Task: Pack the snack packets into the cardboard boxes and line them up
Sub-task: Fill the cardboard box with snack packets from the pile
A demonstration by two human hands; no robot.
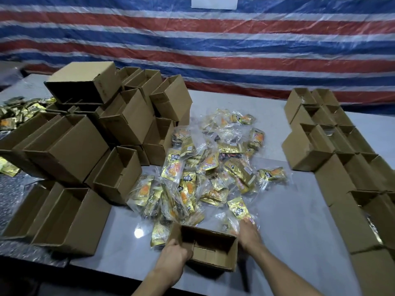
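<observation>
An open, empty cardboard box point(215, 251) lies near the table's front edge, its opening facing up and toward me. My left hand point(176, 253) grips the box's left wall. My right hand point(248, 230) rests on a gold snack packet point(239, 208) just right of the box, fingers closing over it. A loose pile of gold and orange snack packets point(203, 167) in clear wrap covers the middle of the table beyond the box.
A heap of empty cardboard boxes point(89, 137) fills the left side. Rows of upright open boxes point(333, 146) run along the right edge of the grey table point(299, 242). More gold packets point(17, 112) lie far left. A striped tarp point(213, 50) hangs behind.
</observation>
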